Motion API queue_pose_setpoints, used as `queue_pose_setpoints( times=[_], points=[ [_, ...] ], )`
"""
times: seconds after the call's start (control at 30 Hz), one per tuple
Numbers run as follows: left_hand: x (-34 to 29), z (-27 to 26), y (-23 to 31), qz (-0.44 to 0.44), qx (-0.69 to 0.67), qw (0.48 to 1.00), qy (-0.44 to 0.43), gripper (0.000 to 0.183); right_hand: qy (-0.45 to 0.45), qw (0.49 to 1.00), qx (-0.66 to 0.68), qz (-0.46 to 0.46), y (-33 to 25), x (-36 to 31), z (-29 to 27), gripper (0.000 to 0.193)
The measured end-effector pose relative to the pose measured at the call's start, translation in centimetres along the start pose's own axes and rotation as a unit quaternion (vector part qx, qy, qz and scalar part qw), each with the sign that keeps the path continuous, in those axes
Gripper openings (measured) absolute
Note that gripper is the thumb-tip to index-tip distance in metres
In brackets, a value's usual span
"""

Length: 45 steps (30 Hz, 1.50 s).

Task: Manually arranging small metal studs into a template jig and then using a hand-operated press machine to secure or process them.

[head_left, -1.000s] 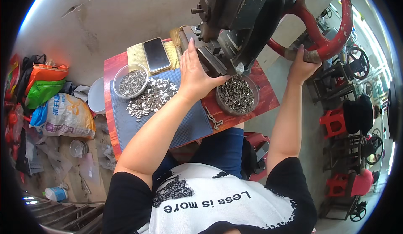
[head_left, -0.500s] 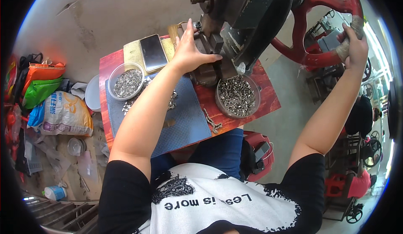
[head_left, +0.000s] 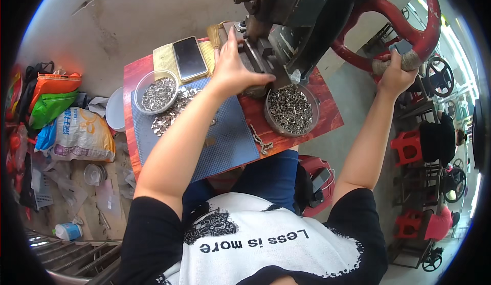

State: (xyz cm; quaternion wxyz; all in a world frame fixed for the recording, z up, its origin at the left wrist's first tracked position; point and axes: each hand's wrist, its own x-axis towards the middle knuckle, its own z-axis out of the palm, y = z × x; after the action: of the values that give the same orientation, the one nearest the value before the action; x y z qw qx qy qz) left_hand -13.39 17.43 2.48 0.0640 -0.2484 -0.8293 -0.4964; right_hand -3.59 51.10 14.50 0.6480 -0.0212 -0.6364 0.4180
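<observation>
Red wheel [head_left: 401, 21] runs through my right grip [head_left: 397, 78]; I clasp its wrapped rim [head_left: 411, 59]. My left grip [head_left: 234, 74] is spread beside the press [head_left: 307, 6].

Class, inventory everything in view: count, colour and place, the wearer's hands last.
Press: 1, dark, top centre
Wheel: 1, red, right of press
Table: 1, red, centre
Mat: 1, blue, on table
Table tubs: 2, clear, left and right
Metal bits: uncounted, silver and dark, in tubs, on mat
Cloth: 1, yellow, under phone
Phone: 1, black, on cloth
Brush: 1, tan, left of press
Strand: 1, beige, right of mat
Bags: several, mixed colours, far left
Stools: at least 2, red, far right
Co-workers: at least 2, black and red clothes, far right
Shirt: 1, black-white, bottom
Left hand: 1, bare, at press base
Right hand: 1, bare, on wheel
</observation>
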Motion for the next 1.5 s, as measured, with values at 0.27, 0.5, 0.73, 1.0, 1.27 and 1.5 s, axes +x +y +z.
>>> queue_pose_setpoints(
  times=[0.27,0.5,0.73,1.0,1.27,1.5],
  points=[
    [-3.3,0.8,2.3,0.002,0.029,0.998,0.062,0.143,0.024,0.999,-0.026,0.016,1.1,-2.3,0.1,0.024],
    [-3.5,0.8,2.1,-0.008,0.058,0.997,0.052,0.147,0.04,0.983,-0.179,-0.009,-1.7,-11.9,2.2,0.035],
    [-3.4,0.6,2.0,0.004,0.043,0.998,0.055,0.148,-0.53,0.825,-0.103,-0.166,-2.3,-14.3,9.2,0.018],
    [-3.4,0.7,3.2,0.103,0.035,0.99,0.095,0.136,-0.461,0.88,-0.103,0.054,-4.2,-13.9,7.1,0.03],
    [-7.2,3.7,7.2,0.213,0.092,0.973,-0.004,0.131,-0.463,0.81,-0.004,0.359,-5.8,-16.3,-0.1,0.027],
    [-9.9,-0.8,6.7,0.145,0.145,0.976,0.076,0.12,-0.422,0.876,-0.211,0.104,-5.2,-17.4,-0.4,0.027]
  ],
)
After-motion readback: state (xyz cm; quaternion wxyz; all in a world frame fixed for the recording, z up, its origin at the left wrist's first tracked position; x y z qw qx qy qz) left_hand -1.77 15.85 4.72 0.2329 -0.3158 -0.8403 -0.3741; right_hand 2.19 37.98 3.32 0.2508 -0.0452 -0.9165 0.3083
